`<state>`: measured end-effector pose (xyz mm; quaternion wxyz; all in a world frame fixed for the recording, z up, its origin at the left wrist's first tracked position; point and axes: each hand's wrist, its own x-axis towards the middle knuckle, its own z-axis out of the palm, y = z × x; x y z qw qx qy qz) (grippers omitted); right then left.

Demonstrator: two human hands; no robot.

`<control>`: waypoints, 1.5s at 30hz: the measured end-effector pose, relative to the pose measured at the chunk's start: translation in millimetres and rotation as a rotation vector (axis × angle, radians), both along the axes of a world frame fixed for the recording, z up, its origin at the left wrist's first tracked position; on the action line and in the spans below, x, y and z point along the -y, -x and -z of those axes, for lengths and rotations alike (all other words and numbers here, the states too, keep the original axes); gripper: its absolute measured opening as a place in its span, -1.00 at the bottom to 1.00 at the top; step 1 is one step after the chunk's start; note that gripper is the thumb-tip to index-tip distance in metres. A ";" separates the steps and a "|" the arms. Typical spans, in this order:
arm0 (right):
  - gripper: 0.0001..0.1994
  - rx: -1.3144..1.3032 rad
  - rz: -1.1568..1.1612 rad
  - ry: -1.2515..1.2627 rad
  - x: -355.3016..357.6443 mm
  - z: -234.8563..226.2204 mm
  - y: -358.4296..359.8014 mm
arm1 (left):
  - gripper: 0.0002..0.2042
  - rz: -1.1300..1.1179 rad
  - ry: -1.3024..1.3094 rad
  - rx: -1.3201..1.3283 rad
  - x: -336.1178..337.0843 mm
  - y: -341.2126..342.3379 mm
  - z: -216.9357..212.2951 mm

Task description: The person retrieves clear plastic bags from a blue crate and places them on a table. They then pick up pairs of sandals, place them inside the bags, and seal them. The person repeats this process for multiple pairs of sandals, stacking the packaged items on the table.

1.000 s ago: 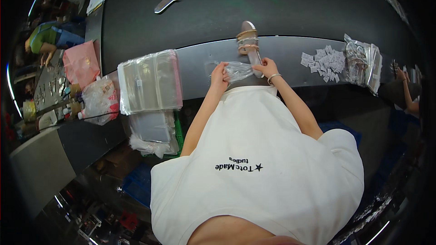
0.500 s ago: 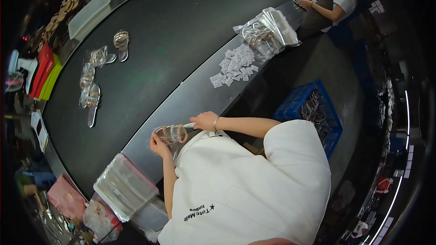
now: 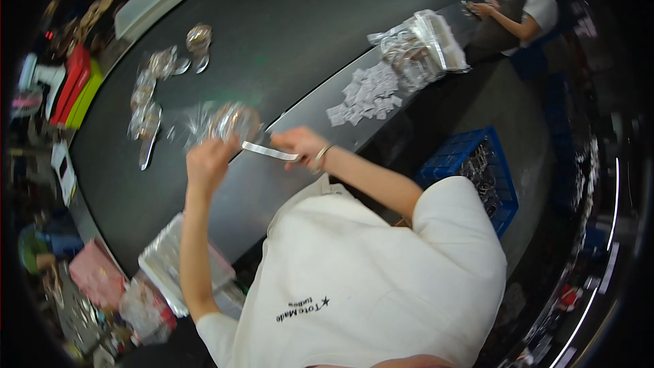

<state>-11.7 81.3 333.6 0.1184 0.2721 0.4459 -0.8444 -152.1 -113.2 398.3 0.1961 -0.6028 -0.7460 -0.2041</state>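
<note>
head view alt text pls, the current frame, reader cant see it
A person's left hand and right hand hold a motion-blurred sandal and clear plastic over a dark work table. A pile of small white packets lies to the right; more sandals lie farther back at left.

Hands: 2, left hand (image 3: 210, 161) and right hand (image 3: 301, 145). Bagged sandal (image 3: 235, 121) at them: 1, blurred. Bench (image 3: 306, 34), toward far edge: 4 sandals (image 3: 162, 63), 3 bunched, 1 apart. Near edge, right end: 1 heap white packets (image 3: 366, 93), uncountable; 1 bagged pile (image 3: 409, 51), pieces unclear. Near edge, left end: 1 stack clear bags (image 3: 162, 252). Below near edge: 1 blue crate (image 3: 439, 158).
</note>
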 end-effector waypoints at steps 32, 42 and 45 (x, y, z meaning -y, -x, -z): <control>-0.26 0.423 -0.177 -1.483 -183.3 94.8 7.8 | -0.81 -0.651 -0.273 1.326 73.7 -149.2 104.7; -0.83 0.105 0.133 -1.679 -89.1 169.2 -53.4 | -0.83 -0.767 -0.416 1.728 95.5 -124.1 179.2; -0.82 0.208 0.078 -1.714 -90.4 149.4 -53.1 | -0.82 -0.825 -0.423 1.788 105.7 -112.6 194.5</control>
